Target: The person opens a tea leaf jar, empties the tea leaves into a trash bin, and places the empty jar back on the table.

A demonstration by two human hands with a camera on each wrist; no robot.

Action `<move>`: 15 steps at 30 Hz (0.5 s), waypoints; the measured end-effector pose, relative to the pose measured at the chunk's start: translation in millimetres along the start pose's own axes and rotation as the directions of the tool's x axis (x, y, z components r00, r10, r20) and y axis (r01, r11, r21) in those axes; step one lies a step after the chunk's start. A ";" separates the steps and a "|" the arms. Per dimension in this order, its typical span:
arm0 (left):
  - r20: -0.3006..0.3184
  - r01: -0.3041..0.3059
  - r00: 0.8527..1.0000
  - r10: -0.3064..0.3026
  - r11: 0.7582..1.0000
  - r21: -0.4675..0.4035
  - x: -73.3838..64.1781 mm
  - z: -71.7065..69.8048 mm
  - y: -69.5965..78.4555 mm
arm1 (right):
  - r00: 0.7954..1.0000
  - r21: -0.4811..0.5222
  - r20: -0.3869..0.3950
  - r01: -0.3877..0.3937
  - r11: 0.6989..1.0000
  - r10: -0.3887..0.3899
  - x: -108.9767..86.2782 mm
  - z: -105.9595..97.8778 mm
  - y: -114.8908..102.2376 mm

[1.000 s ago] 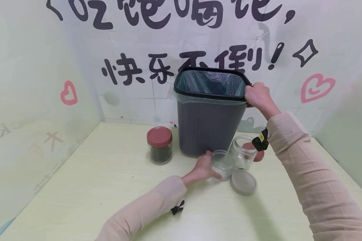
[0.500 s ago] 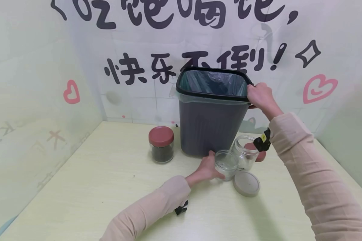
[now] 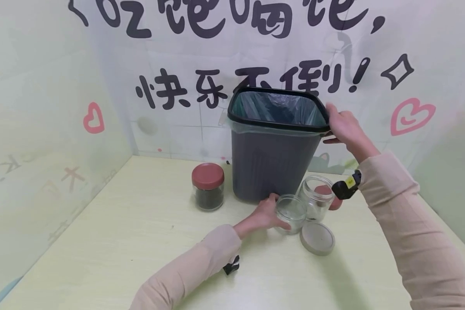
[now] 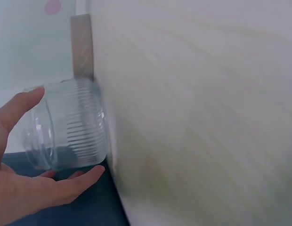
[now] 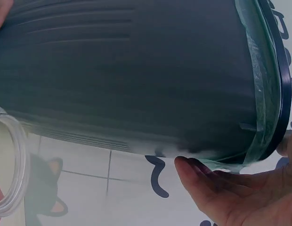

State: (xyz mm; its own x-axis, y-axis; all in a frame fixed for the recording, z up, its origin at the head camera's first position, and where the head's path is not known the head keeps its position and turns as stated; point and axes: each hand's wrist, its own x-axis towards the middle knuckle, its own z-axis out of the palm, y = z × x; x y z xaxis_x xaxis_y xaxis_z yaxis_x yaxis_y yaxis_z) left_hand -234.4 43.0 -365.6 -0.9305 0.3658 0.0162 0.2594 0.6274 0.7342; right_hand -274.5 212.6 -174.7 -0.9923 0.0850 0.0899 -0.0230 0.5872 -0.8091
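Observation:
My left hand (image 3: 265,215) holds a short clear glass jar (image 3: 292,215) upright on the table, thumb on one side and fingers round the other. In the left wrist view the jar (image 4: 73,127) looks uncovered, with ribbed sides. A dark grey trash bin (image 3: 273,163) with a black rim and a translucent green liner stands behind it. At the bin's right corner, my right hand (image 3: 346,129) has its thumb and fingers spread at the rim. Right of the held jar is a taller open glass jar (image 3: 311,209); a grey round lid (image 3: 317,238) lies in front.
Left of the bin stands a glass jar (image 3: 208,185) with a red lid and dark contents. Another red lid (image 3: 336,203) shows behind the taller open jar. A lettered white wall sheet (image 3: 170,129) rises behind the pale table (image 3: 139,215), with side panels at left and right.
My right hand has loosened from the bin's rim and shifted slightly right, its fingers now straighter. The left hand and the short jar stay nearly in place. The view has shifted slightly.

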 end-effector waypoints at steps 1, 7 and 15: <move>0.001 -0.013 1.000 0.013 1.000 -0.002 -0.3 -3.1 -0.8 | 1.000 0.007 0.006 0.009 1.000 -0.009 -1.9 -1.2 2.9; -0.012 -0.080 0.997 0.079 0.991 -0.112 -4.2 -25.6 -11.7 | 0.992 -0.004 0.124 0.034 0.999 -0.034 -19.0 -5.3 30.5; -0.027 -0.163 0.987 0.161 0.967 -0.193 -18.6 -48.9 -29.8 | 0.956 -0.017 0.208 0.214 0.977 -0.206 -54.5 26.6 81.3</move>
State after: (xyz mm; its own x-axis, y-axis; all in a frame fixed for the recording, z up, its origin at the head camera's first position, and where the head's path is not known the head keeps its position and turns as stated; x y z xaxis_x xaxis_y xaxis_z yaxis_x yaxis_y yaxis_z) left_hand -237.5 -16.1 -354.5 -0.8832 0.4434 0.1529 0.3532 0.4143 0.8388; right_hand -225.5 234.3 -260.9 -0.9694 -0.2069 0.1322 -0.2330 0.6053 -0.7611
